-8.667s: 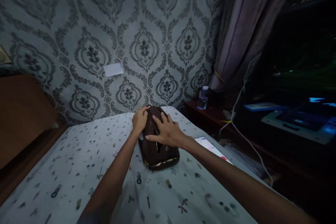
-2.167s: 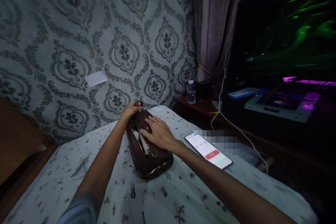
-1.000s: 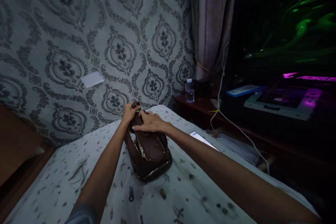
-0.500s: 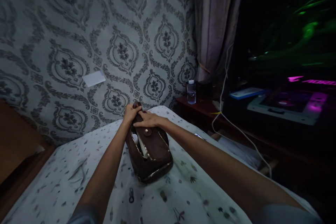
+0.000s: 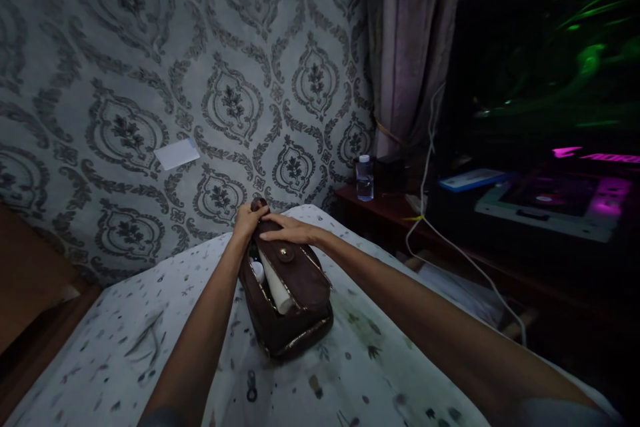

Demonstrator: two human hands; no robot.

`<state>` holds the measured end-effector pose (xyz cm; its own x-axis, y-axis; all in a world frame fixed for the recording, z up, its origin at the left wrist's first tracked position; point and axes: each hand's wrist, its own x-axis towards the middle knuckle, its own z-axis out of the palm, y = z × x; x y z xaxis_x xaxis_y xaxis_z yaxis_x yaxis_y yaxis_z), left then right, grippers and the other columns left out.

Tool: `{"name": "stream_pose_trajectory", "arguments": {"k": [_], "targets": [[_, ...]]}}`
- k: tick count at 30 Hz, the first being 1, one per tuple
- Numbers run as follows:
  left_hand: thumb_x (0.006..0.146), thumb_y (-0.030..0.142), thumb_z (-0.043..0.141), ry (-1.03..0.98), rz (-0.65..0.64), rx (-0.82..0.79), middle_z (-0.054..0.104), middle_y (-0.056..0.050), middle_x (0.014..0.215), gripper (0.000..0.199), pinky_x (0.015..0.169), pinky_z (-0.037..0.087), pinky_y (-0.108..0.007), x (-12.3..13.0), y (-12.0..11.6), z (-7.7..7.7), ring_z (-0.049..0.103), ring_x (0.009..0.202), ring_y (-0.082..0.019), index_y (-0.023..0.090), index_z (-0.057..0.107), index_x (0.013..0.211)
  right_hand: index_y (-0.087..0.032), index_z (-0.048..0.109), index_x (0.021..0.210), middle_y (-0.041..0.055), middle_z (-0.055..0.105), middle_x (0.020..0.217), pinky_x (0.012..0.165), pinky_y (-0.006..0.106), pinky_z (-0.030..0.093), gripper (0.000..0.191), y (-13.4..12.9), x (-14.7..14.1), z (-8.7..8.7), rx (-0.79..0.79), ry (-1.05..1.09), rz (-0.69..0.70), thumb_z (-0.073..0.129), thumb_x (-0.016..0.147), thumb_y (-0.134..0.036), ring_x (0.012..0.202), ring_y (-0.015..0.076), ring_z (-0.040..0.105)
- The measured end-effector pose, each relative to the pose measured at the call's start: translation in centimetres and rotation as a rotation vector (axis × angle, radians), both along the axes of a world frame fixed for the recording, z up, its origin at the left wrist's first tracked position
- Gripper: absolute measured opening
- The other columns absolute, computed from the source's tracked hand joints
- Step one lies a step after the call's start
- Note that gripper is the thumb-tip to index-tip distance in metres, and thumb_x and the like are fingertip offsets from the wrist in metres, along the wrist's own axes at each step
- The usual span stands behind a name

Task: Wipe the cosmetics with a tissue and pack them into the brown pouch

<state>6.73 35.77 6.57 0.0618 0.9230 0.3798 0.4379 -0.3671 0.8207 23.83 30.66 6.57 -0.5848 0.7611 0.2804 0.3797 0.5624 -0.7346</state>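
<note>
A dark brown bag [image 5: 300, 280] with gold zips and a round snap lies on the patterned white sheet, its long side opening gaping. Inside show a white tube [image 5: 277, 290] and a white round cap [image 5: 257, 271]. My left hand [image 5: 246, 220] is closed around the bag's far end, next to a brown loop or strap [image 5: 259, 204]. Across the top panel, above the snap, lies my right hand [image 5: 290, 229], fingers stretched out and thumb apart. Its fingertips are close to my left hand and partly hard to make out.
A clear bottle [image 5: 365, 178] with a white cap stands on a dark red table [image 5: 345, 195]. White cables [image 5: 465, 250] hang at the right, near a dark computer case [image 5: 530, 113] with green and pink lights. A brown board [image 5: 30, 280] borders the left side.
The bag's opening has widened, and more of the white tube shows. My right hand has shifted slightly right with the top panel. My left hand stays at the far end.
</note>
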Motion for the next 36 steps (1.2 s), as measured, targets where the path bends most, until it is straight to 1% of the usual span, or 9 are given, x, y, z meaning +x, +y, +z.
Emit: {"name": "stream_pose_trajectory", "arguments": {"k": [3,5,10,15,21,25,27,31,36], "targets": [[0.074,0.035,0.06,0.045,-0.057,0.014,0.068,-0.003,0.08,0.022,0.074,0.049,-0.028,-0.4,-1.5,0.7,0.063,0.081,-0.02,0.016,0.067,0.083,-0.02,0.053,0.137,0.0053,0.059,0.138,0.11,0.037,0.037,0.048,-0.4,0.4,-0.5,-0.052,0.172,-0.066,0.048,0.089,-0.022,0.127,0.0192,0.053],[0.071,0.032,0.063,0.086,-0.138,0.022,0.07,-0.005,0.109,0.042,0.09,0.049,-0.031,-1.4,-3.5,1.3,0.062,0.105,-0.024,0.019,0.066,0.111,-0.021,0.053,0.138,0.0046,0.057,0.141,0.111,0.037,0.036,0.053,-0.7,0.7,-0.7,-0.073,0.232,-0.098,0.042,0.086,-0.015,0.129,0.0184,0.052],[0.071,0.03,0.068,0.421,-0.487,0.067,0.035,-0.002,0.156,0.085,0.117,0.03,-0.04,-3.5,-9.2,2.5,0.032,0.144,-0.028,0.033,0.035,0.149,-0.019,0.058,0.133,0.0053,0.059,0.139,0.112,0.037,0.035,0.05,-1.0,0.8,-1.0,0.003,0.181,-0.132,0.039,0.087,-0.015,0.129,0.0182,0.052],[0.078,0.02,0.06,0.613,-0.369,0.233,0.045,-0.003,0.15,0.047,0.117,0.027,-0.043,-1.9,-11.1,3.4,0.036,0.142,-0.028,0.031,0.066,0.123,-0.015,0.064,0.12,0.0082,0.068,0.124,0.105,0.037,0.041,0.041,-1.2,0.5,-0.5,0.093,0.159,-0.216,0.039,0.088,-0.013,0.119,0.0205,0.059],[0.087,0.031,0.055,0.196,-0.09,0.246,0.074,-0.007,0.106,0.03,0.096,0.048,-0.037,-1.2,-8.0,3.9,0.064,0.103,-0.026,0.015,0.072,0.105,-0.015,0.062,0.122,0.0122,0.067,0.122,0.101,0.039,0.045,0.039,-8.3,2.1,-0.9,0.226,0.342,-0.456,0.039,0.092,-0.025,0.115,0.0232,0.061],[0.084,0.039,0.06,-0.065,-0.07,0.251,0.074,-0.008,0.107,0.038,0.09,0.051,-0.034,-1.6,-5.7,4.1,0.065,0.101,-0.026,0.011,0.07,0.106,-0.024,0.055,0.135,0.0109,0.049,0.147,0.114,0.045,0.032,0.056,-15.7,3.3,-1.7,0.387,0.072,-0.212,0.059,0.086,-0.052,0.138,0.0289,0.041],[0.083,0.042,0.062,-0.067,-0.061,0.256,0.074,-0.008,0.102,0.039,0.088,0.051,-0.032,-1.5,-5.4,4.0,0.065,0.099,-0.025,0.012,0.07,0.105,-0.028,0.053,0.137,0.0108,0.042,0.152,0.117,0.049,0.027,0.06,-17.5,3.1,-1.8,0.442,-0.141,-0.085,0.069,0.082,-0.046,0.143,0.0308,0.034],[0.082,0.044,0.062,-0.046,-0.06,0.291,0.075,-0.007,0.099,0.038,0.087,0.051,-0.032,-1.4,-5.6,3.9,0.066,0.096,-0.024,0.012,0.071,0.101,-0.025,0.055,0.134,0.0161,0.041,0.151,0.111,0.051,0.035,0.05,-17.0,2.3,-1.6,0.497,-0.336,-0.078,0.067,0.085,-0.023,0.142,0.0322,0.035],[0.078,0.042,0.063,-0.09,-0.114,0.313,0.075,-0.007,0.102,0.037,0.086,0.051,-0.032,-1.7,-4.9,4.2,0.067,0.093,-0.023,0.014,0.072,0.099,-0.024,0.051,0.135,0.017,0.035,0.154,0.105,0.048,0.044,0.066,-15.5,2.4,-0.6,0.522,-0.436,-0.028,0.078,0.075,-0.018,0.138,0.0343,0.04]]}}
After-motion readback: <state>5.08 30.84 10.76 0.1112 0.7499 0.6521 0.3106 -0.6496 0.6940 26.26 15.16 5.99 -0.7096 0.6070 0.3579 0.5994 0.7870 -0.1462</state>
